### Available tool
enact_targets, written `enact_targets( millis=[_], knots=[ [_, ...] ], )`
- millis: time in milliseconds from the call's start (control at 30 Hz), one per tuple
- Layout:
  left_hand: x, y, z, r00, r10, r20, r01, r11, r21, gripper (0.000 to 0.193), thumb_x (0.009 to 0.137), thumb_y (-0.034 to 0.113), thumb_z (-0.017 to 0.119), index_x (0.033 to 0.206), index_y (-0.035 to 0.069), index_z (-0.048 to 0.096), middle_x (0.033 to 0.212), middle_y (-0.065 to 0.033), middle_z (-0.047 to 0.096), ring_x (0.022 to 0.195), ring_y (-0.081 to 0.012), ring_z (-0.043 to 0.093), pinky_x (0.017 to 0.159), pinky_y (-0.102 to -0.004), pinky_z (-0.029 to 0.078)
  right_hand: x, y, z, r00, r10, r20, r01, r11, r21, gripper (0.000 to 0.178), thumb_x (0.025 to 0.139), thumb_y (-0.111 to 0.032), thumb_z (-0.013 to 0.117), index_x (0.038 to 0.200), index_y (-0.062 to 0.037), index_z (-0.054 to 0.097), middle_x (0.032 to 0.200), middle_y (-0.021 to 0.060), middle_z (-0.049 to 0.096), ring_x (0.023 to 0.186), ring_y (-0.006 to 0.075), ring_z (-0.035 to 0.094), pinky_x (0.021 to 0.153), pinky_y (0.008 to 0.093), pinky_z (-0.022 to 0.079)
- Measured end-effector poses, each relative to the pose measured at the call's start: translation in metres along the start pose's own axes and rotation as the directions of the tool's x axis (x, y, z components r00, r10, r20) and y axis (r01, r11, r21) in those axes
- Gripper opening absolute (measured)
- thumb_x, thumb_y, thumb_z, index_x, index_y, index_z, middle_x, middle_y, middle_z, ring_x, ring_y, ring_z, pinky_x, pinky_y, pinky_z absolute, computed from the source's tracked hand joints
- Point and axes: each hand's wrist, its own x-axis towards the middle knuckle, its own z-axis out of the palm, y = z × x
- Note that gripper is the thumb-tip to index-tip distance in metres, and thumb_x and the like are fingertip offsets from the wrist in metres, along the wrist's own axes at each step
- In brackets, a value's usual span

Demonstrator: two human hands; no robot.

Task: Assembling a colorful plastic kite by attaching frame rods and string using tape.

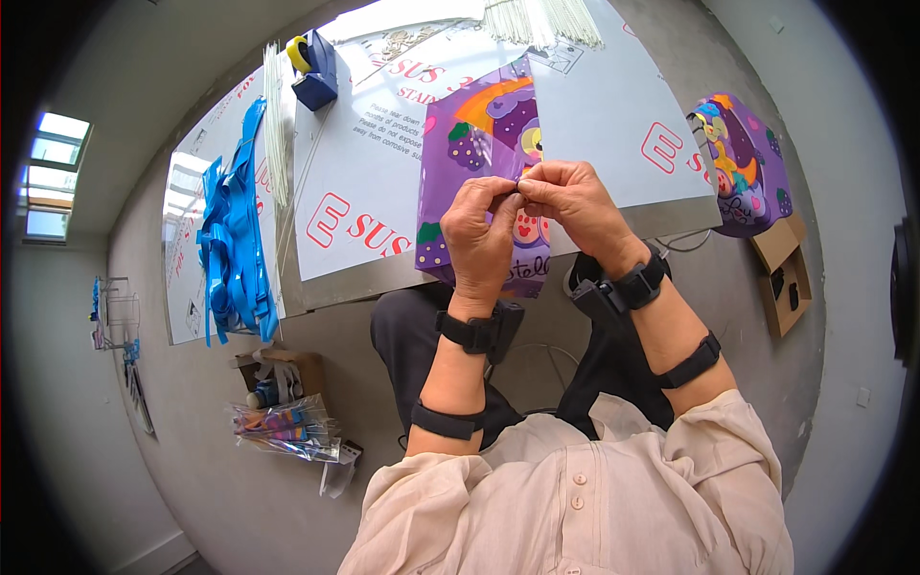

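Observation:
A glossy purple sheet or bag (450, 216) with printed cartoon fruit leans over the near edge of the table, its right side ending in a straight edge. In front of it, my left hand (476, 230) and my right hand (580, 206) meet fingertip to fingertip. Both pinch closed at that right edge, thumbs against forefingers. A tiny dark bit shows between the fingertips, too small to name. My palms and fingers hide part of the print behind them.
The table (613, 134) bears film-covered sheet. On it lie blue straps (235, 240), a blue tape dispenser (316, 72) and thin white rods (541, 21). A purple printed item (738, 163) stands at the right, near an open cardboard box (781, 278). Plastic-wrapped packets (287, 428) lie lower left.

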Motion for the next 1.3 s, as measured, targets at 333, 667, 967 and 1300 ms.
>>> enact_targets(
  millis=[333, 667, 967, 1300],
  knots=[
    [-0.003, 0.003, 0.002, 1.000, -0.009, 0.011, 0.009, 1.000, 0.000, 0.015, 0.078, -0.004, 0.066, 0.092, -0.003, 0.065, 0.087, -0.0072, 0.061, 0.072, -0.0122, 0.060, 0.065, -0.0239, 0.049, 0.000, 0.002, 0.002, 0.996, 0.079, -0.050, -0.074, 0.993, 0.095, 0.011, 0.087, -0.010, 0.063, 0.080, -0.0016, 0.063, 0.069, 0.0004, 0.057, 0.059, 0.0053, 0.052, 0.052, 0.0185, 0.045],
    [-0.006, 0.001, 0.002, 0.995, 0.062, 0.079, -0.071, 0.992, 0.108, 0.020, 0.076, -0.004, 0.067, 0.095, -0.001, 0.065, 0.089, -0.0071, 0.061, 0.074, -0.0131, 0.059, 0.066, -0.0244, 0.048, -0.005, -0.004, -0.010, 0.961, 0.277, -0.023, -0.258, 0.918, 0.301, 0.008, 0.084, -0.005, 0.064, 0.086, 0.0030, 0.063, 0.071, 0.0037, 0.058, 0.058, 0.0085, 0.052, 0.051, 0.0204, 0.045],
    [-0.012, -0.008, 0.006, 0.962, 0.173, 0.213, -0.257, 0.841, 0.476, 0.026, 0.069, -0.002, 0.066, 0.094, 0.002, 0.065, 0.090, -0.0097, 0.060, 0.086, -0.0273, 0.055, 0.071, -0.0356, 0.047, -0.014, 0.002, -0.031, 0.856, 0.511, -0.079, -0.473, 0.835, 0.282, 0.005, 0.084, -0.002, 0.062, 0.083, 0.0028, 0.061, 0.074, 0.0062, 0.056, 0.059, 0.0095, 0.049, 0.049, 0.0218, 0.043],
    [-0.015, -0.004, 0.020, 0.935, 0.325, 0.145, -0.356, 0.851, 0.386, 0.015, 0.074, -0.005, 0.058, 0.089, -0.001, 0.062, 0.082, -0.0117, 0.059, 0.079, -0.0281, 0.056, 0.068, -0.0366, 0.046, -0.017, 0.007, -0.031, 0.954, 0.275, -0.123, -0.277, 0.961, -0.003, 0.010, 0.082, -0.008, 0.066, 0.075, -0.0071, 0.060, 0.064, -0.0031, 0.052, 0.053, 0.0039, 0.042, 0.044, 0.0180, 0.033]
  ],
)
